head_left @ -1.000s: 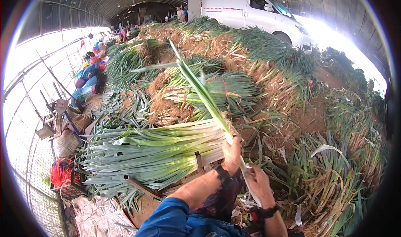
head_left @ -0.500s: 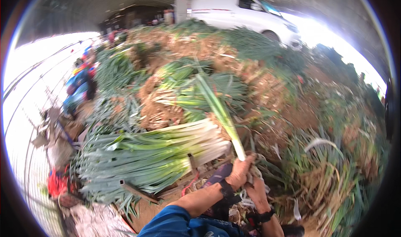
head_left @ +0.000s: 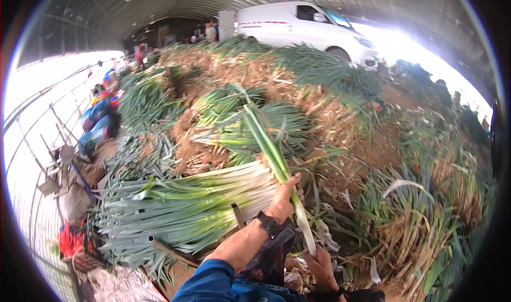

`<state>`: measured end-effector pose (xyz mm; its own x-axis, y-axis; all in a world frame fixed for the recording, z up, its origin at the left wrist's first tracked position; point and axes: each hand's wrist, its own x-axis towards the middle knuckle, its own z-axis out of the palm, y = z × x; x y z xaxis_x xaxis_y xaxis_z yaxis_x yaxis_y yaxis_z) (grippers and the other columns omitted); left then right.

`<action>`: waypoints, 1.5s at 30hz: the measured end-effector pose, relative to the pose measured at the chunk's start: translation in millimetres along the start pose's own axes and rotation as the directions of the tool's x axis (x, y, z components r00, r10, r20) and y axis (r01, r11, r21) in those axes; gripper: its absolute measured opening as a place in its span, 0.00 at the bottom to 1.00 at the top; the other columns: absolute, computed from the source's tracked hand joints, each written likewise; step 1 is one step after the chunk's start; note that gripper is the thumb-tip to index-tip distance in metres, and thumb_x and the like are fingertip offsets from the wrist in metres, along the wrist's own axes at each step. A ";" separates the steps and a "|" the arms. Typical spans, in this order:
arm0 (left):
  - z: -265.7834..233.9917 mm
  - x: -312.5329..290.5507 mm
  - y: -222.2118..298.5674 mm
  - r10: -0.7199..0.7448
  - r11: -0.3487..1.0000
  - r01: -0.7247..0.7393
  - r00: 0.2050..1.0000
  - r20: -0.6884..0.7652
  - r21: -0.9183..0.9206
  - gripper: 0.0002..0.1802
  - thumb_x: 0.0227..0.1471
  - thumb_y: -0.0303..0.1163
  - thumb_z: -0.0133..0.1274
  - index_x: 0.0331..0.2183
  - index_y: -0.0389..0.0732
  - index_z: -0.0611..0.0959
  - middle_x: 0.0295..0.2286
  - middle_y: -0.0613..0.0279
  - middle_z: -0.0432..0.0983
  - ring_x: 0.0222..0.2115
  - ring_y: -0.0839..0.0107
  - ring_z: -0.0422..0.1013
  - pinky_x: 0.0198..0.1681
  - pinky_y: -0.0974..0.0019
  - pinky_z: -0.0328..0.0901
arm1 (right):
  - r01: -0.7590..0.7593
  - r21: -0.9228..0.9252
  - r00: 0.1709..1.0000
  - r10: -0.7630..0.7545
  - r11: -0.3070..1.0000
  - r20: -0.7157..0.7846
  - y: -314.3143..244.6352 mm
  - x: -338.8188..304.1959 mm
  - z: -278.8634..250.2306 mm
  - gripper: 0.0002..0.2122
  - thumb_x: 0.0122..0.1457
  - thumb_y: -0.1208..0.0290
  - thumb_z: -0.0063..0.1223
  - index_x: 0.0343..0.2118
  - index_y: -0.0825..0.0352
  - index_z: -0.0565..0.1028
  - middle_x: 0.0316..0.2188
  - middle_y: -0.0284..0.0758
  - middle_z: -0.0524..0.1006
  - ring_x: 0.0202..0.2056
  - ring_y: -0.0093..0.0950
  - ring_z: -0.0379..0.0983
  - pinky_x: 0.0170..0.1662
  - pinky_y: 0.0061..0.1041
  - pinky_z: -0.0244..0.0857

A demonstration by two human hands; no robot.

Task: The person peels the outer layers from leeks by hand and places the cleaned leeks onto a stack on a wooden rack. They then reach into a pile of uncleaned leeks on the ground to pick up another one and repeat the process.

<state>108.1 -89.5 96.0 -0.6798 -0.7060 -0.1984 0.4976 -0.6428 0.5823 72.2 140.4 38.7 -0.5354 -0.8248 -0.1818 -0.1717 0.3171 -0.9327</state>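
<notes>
A single long leek slants up and away in front of me, its green leaves pointing far and its white end toward me. My left hand is closed around the middle of its stem. Lower down, my right hand has its fingers closed at the white root end. To the left of my hands lies a thick stack of leeks, white ends to the right and leaves to the left. A metal rack with short upright posts holds this stack.
Bundled leeks and loose soil lie beyond the stack. A heap of untidy leeks with dry leaves is at the right. A white van stands at the back. Red netting and a crate sit at the left.
My left hand has moved up the stem, and my right hand has come down to the root end. The white lower stem now shows between them. The view has shifted slightly.
</notes>
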 end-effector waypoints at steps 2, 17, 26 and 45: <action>-5.4 -0.2 21.6 0.069 0.997 -0.066 0.995 -0.074 0.038 0.12 0.46 0.35 0.61 0.30 0.45 0.74 0.19 0.67 0.68 0.20 0.70 0.68 0.23 0.65 0.66 | 0.004 0.022 1.000 -0.005 1.000 0.013 6.2 4.6 6.8 0.10 0.51 0.70 0.55 0.33 0.70 0.73 0.18 0.32 0.73 0.21 0.19 0.66 0.26 0.21 0.60; -42.2 -4.0 147.8 0.363 0.930 -0.351 0.923 0.125 -0.106 0.20 0.47 0.40 0.59 0.36 0.37 0.74 0.28 0.53 0.75 0.29 0.60 0.74 0.36 0.57 0.72 | 0.352 -0.449 0.915 -0.404 0.821 -0.020 -3.5 -12.6 -57.4 0.10 0.47 0.69 0.57 0.27 0.71 0.72 0.19 0.45 0.74 0.24 0.42 0.75 0.28 0.33 0.67; -93.4 -50.5 222.0 0.640 0.766 -0.642 0.765 -0.072 -0.025 0.20 0.44 0.40 0.61 0.37 0.42 0.75 0.30 0.60 0.75 0.26 0.66 0.73 0.32 0.60 0.72 | 0.310 -0.583 0.947 -0.301 0.751 0.116 -4.6 -28.3 -109.9 0.14 0.44 0.66 0.58 0.26 0.72 0.72 0.17 0.46 0.72 0.23 0.47 0.71 0.26 0.34 0.63; -91.9 -166.7 186.1 0.278 0.235 -0.228 0.947 0.160 0.945 0.25 0.57 0.35 0.47 0.54 0.36 0.66 0.49 0.50 0.68 0.49 0.67 0.66 0.51 0.66 0.62 | 0.550 -0.477 0.830 -0.381 0.686 0.408 -10.5 22.4 12.2 0.13 0.49 0.58 0.55 0.31 0.64 0.72 0.19 0.43 0.74 0.27 0.44 0.73 0.29 0.41 0.64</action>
<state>363.6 -118.7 165.0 -0.5913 -0.8003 0.1001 -0.2369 0.2909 0.9269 72.1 112.8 40.6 -0.0416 -0.9961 0.0778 -0.8066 -0.0125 -0.5909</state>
